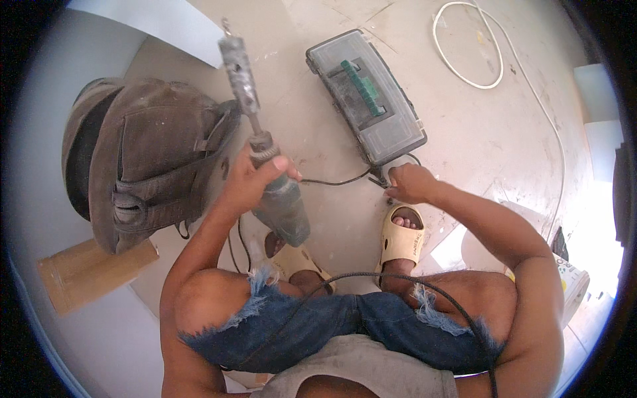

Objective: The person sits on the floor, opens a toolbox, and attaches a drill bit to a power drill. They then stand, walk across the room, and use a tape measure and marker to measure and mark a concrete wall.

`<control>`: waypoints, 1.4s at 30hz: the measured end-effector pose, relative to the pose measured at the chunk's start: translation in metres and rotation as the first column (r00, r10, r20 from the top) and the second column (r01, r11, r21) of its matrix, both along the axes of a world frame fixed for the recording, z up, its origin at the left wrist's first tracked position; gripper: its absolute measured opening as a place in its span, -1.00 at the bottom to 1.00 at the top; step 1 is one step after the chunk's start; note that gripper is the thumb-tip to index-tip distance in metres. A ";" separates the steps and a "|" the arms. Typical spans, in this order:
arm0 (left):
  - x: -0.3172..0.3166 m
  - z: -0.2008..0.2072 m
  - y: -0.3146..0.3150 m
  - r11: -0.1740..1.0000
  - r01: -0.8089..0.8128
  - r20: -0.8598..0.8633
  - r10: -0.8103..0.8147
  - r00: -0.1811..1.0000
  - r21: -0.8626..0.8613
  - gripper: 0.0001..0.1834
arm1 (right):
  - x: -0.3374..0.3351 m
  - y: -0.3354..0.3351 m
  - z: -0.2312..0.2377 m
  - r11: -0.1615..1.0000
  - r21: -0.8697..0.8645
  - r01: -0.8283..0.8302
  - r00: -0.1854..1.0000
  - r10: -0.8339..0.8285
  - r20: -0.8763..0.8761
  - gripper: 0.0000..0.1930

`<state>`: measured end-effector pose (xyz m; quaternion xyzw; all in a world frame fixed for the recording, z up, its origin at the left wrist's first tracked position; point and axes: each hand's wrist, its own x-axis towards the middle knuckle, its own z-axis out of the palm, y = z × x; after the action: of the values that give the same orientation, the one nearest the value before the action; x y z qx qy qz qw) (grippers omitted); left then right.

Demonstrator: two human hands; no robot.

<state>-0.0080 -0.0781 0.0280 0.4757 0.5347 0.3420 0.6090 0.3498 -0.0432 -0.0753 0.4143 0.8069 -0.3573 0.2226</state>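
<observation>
My left hand [255,176] is wrapped round the upper part of a dark green-grey power drill [282,209]. The drill points away from me, with a long, worn metal attachment [240,76] in its front end and a thin twisted tip beyond. My right hand [409,184] is closed in a pinch, low over the floor between the toolbox and my right sandal. At its fingertips is a small dark piece [378,180] beside a black cord [335,182]; its kind is too small to tell.
A toolbox [398,136] with a clear lid and green handle lies ahead. At left stands a brown backpack [156,149], near a cardboard piece [99,275]. A white cable [499,73] loops at far right. Another black cord [398,275] crosses my knees. My tan sandals [403,235] rest on the floor.
</observation>
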 end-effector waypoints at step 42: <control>0.113 0.258 0.068 0.978 -0.206 0.797 0.098 0.596 0.034 -0.23 | 0.066 0.125 0.434 0.530 0.682 0.505 0.564 0.395 -0.725 -0.71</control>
<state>0.1049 -0.0101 0.2856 0.2646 0.2274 0.5996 0.7203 0.4160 0.0815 0.3585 0.2778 0.8586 -0.0756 -0.4243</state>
